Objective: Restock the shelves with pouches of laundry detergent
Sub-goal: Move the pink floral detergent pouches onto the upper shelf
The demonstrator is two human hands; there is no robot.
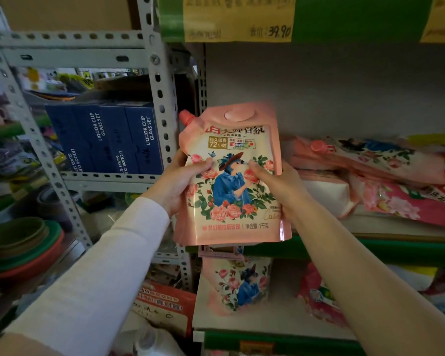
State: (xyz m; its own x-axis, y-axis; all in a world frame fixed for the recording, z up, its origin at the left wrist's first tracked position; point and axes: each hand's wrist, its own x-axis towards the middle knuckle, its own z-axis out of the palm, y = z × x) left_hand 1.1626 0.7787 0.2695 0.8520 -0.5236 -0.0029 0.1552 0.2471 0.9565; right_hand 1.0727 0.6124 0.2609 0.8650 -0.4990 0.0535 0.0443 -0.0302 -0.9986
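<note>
L hand (180,183) & R hand (275,191) grip the pink pouch (231,199) by its sides, thumbs curled over the front. It's upright, red cap top-left, held just in front of the green-edged shelf (370,249). Glossy film, rose print, "72" legible. At right, other pouches (370,163) lie flat on it. Yellow tag (239,19) above: 39.90. Blue boxes (108,140) at left: "LIQUOR CUP GLASS SET".

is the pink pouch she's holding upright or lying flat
Upright. The pink pouch is held in front of the shelf with its spout cap at the top left, left hand and right hand gripping its sides.
</note>
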